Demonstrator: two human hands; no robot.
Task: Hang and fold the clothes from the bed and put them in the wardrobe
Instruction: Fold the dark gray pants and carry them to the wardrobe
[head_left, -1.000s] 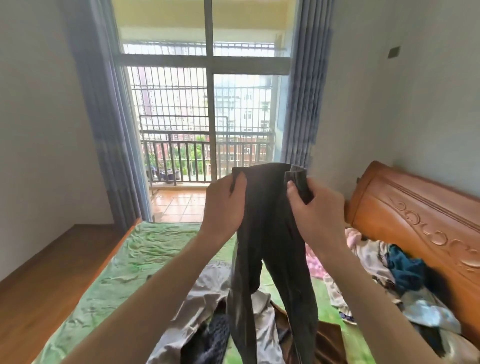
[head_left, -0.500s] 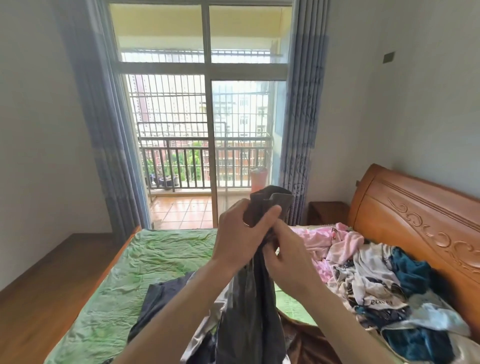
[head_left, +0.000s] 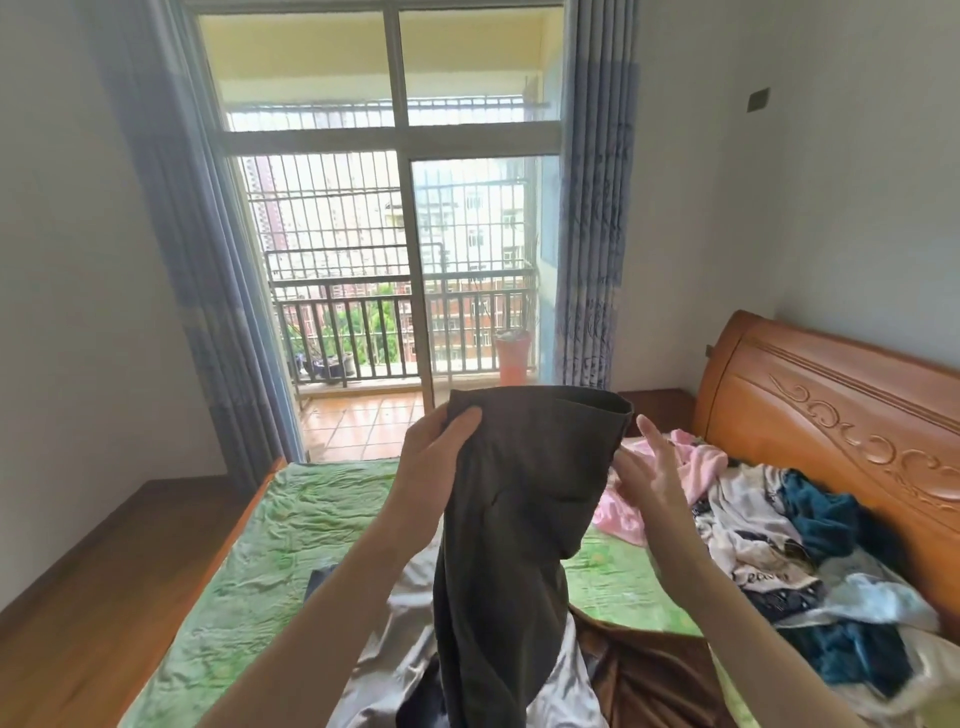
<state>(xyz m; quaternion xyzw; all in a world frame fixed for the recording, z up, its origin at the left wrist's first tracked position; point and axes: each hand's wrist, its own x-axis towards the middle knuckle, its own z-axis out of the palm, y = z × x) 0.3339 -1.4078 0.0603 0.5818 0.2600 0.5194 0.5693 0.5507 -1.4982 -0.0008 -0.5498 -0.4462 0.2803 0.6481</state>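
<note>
left hand (head_left: 434, 470): fingers pinch the dark trousers (head_left: 519, 519) at the top left corner
right hand (head_left: 647, 475): fingers spread, holding nothing, just beside the top right corner
trousers: held above the bed (head_left: 291, 525), long axis hanging straight down
nearer hand: right, to take the free corner

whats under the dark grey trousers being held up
Below the dark grey trousers lie a silvery satin garment and a brown cloth on the green bedsheet; what lies directly behind the hanging fabric is hidden.

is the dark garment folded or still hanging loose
Hanging loose: the dark garment dangles unfolded from the left hand, over the bed.
</note>
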